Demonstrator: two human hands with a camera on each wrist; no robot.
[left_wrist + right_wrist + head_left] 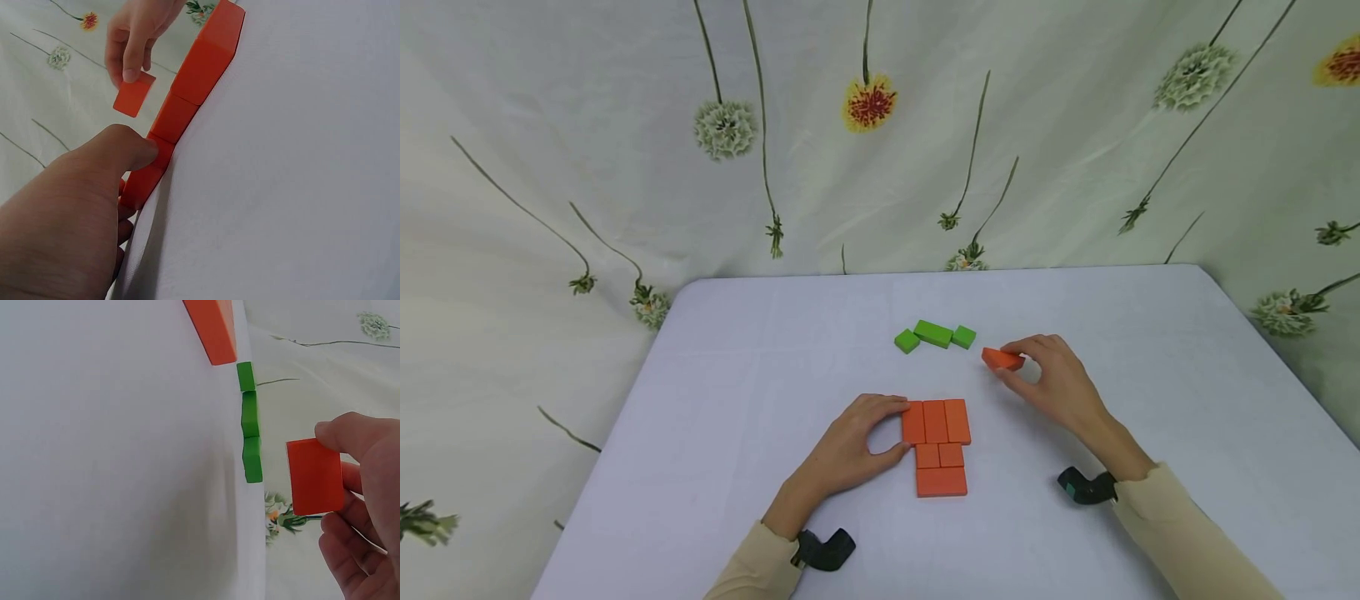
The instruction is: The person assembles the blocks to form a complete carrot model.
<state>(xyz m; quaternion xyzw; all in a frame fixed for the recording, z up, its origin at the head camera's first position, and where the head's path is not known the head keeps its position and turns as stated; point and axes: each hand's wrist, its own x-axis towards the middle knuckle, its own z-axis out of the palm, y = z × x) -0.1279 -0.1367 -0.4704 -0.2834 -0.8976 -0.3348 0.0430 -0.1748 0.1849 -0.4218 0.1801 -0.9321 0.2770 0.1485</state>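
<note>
one orange block (1000,359), pinched by fingers of the right hand (1056,383) at one o'clock from the cluster (951,455), seems best levelled while the left hand (846,446) pinches the ten-o'clock block (913,425).

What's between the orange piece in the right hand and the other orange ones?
In the head view, only bare pale cloth shows between the orange piece and the orange blocks; the green blocks sit farther back.
</note>
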